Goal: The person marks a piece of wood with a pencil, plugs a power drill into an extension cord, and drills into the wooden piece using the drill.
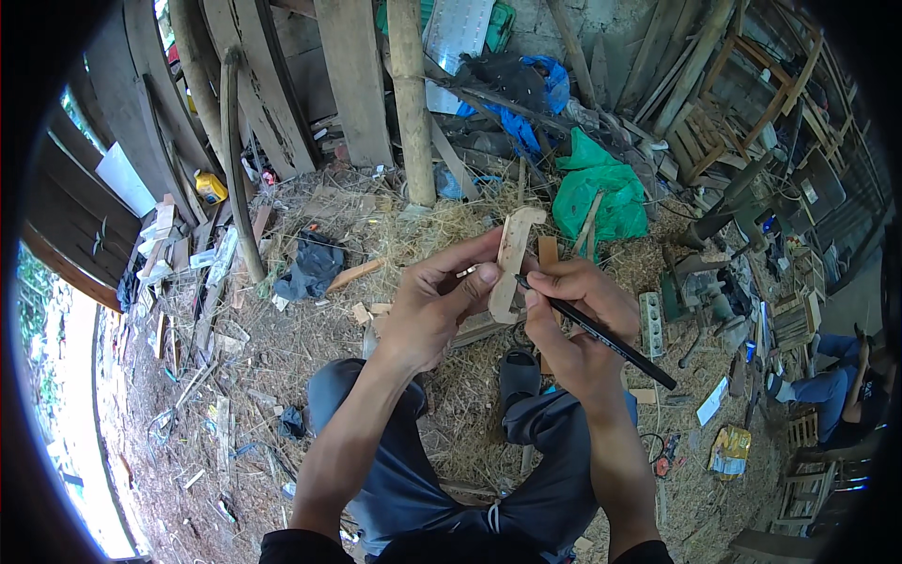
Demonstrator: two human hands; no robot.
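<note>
My left hand (437,301) grips a small carved wooden piece (512,246) with curved, hooked ends, held upright in the middle of the view. A small light-coloured object shows between its fingers, too small to name. My right hand (583,329) holds a long black pencil or marker (611,338), its front end at the right edge of the wooden piece. Part of the wooden piece's lower right is near my right fingertips. My knees and a dark sandal (519,376) show below my hands.
Wood scraps and straw cover the ground around me. A green plastic sheet (601,197), black bag (315,263) and wooden post (413,132) stand or lie ahead. Metal machinery (723,216) and a power strip (650,320) are at the right. Another person (836,404) sits at the far right.
</note>
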